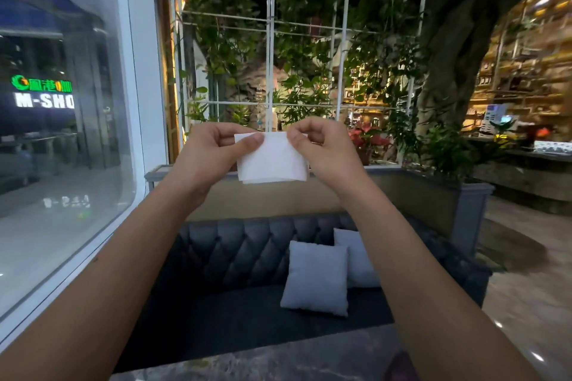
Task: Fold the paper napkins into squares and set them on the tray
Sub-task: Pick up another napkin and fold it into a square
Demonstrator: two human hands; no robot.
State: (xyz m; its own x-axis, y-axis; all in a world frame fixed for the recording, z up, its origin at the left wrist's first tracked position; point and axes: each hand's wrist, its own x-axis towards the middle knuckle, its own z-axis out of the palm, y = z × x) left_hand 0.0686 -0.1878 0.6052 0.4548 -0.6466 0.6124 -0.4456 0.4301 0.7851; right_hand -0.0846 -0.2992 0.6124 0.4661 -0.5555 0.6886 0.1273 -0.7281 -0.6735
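Note:
A white paper napkin, folded into a rough rectangle, hangs in the air at arm's length in front of me. My left hand pinches its upper left corner between thumb and fingers. My right hand pinches its upper right corner the same way. Both arms are stretched forward and raised above the table. No tray shows in the head view.
A marble table edge lies at the bottom. Beyond it stands a dark tufted sofa with two grey cushions. A large window fills the left side, and a white trellis with plants rises behind the sofa.

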